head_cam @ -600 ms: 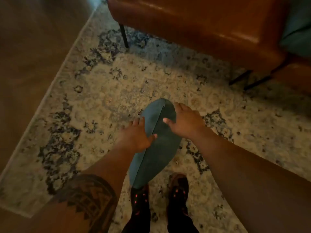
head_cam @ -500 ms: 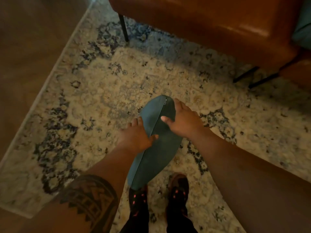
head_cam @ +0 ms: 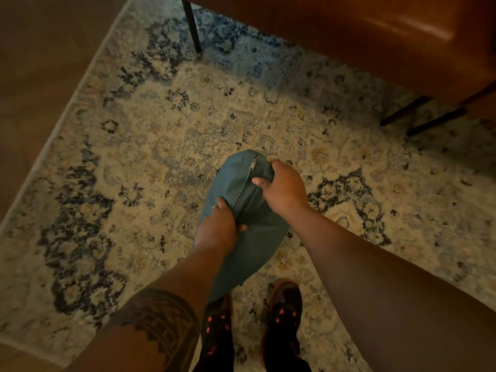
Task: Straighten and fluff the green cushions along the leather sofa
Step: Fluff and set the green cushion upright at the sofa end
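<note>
- green cushion (head_cam: 249, 237) sits dead centre of the frame, held edge-up over the rug (head_cam: 161, 124), zipper (head_cam: 253, 165) seam facing the camera
- left hand (head_cam: 218, 230) grips the cushion's left side low on the seam; fingers curled into the fabric, bunching it
- right hand (head_cam: 284, 189) grabs the upper right end; fingers wrapped over the edge, thumb on the seam
- leather sofa (head_cam: 375, 36) fills the upper right of the frame; shoes (head_cam: 284, 296) at bottom centre
</note>
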Available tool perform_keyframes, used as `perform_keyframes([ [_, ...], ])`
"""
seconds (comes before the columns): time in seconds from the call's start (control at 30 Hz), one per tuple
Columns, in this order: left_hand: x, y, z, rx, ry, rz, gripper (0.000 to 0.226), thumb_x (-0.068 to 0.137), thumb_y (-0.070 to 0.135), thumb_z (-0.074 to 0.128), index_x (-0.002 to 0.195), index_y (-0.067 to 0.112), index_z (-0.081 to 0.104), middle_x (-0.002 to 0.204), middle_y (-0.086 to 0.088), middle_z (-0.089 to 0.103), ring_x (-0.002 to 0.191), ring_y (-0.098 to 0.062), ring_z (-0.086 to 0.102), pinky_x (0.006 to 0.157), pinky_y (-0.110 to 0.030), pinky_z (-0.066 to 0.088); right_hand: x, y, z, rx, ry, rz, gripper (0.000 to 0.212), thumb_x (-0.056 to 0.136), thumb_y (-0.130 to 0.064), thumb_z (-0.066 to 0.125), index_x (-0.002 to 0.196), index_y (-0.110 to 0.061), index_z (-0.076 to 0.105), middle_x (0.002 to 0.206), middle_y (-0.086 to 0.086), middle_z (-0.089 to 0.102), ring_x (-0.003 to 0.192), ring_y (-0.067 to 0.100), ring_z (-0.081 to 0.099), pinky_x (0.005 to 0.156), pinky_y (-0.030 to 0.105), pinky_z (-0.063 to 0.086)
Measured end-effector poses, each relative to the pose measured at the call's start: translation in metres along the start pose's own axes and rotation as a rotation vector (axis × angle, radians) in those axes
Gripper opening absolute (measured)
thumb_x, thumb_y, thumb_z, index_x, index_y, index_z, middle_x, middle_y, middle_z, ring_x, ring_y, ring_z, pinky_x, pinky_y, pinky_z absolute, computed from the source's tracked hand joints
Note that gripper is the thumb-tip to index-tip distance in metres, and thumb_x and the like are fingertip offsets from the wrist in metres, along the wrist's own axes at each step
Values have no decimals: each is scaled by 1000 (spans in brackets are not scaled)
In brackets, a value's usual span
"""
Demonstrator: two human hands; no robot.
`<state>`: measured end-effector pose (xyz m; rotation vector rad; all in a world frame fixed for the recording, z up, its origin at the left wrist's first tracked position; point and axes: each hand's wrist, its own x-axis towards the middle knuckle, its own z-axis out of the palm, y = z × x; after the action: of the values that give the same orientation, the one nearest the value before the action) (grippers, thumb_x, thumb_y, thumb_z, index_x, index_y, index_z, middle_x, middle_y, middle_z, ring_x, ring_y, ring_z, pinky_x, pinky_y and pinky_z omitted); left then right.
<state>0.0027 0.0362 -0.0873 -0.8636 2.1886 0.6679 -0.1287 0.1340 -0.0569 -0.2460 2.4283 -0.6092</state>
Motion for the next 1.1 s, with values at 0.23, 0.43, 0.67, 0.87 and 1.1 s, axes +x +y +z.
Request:
perform_keyframes([
  [0.23, -25, 23, -85, 291, 5, 159, 76, 102, 38, 53, 161, 12, 12, 137, -18, 57, 120, -34, 60, 100, -42, 49, -28, -30, -70, -11, 99, -31, 26, 97, -42, 64, 98, -23, 47, 88, -1, 56, 91, 30, 62, 69, 35, 41],
  [0.43, -62, 87, -228, 365, 43, 313, 67, 100, 36, 59, 155, 13, 30, 131, -18, 59, 118, -34, 61, 98, -43, 51, -53, -91, -197, -20, 252, -76, 32, 98, -49, 61, 96, -22, 43, 77, -8, 48, 75, 20, 52, 59, 35, 35],
  [0.67, -122, 202, -428, 482, 258, 555, 45, 94, 33, 66, 132, 13, 54, 124, -16, 64, 114, -36, 63, 91, -45, 53, -68, -172, -376, 83, 521, -145, 37, 96, -52, 61, 93, -20, 43, 76, -10, 44, 78, 24, 49, 66, 36, 33],
  [0.87, -143, 315, -559, 578, 474, 663, 52, 95, 35, 65, 141, 19, 48, 128, -16, 61, 116, -40, 62, 92, -48, 50, -43, -217, -510, 190, 761, -209, 38, 96, -53, 62, 94, -18, 46, 90, 3, 59, 84, 28, 56, 70, 40, 46],
  [1.1, -105, 429, -639, 717, 606, 704, 67, 102, 30, 54, 159, 22, 21, 143, -11, 55, 121, -36, 59, 96, -50, 47, 39, -221, -605, 279, 854, -203, 40, 95, -49, 65, 88, -16, 46, 75, -1, 52, 80, 32, 57, 67, 41, 44],
])
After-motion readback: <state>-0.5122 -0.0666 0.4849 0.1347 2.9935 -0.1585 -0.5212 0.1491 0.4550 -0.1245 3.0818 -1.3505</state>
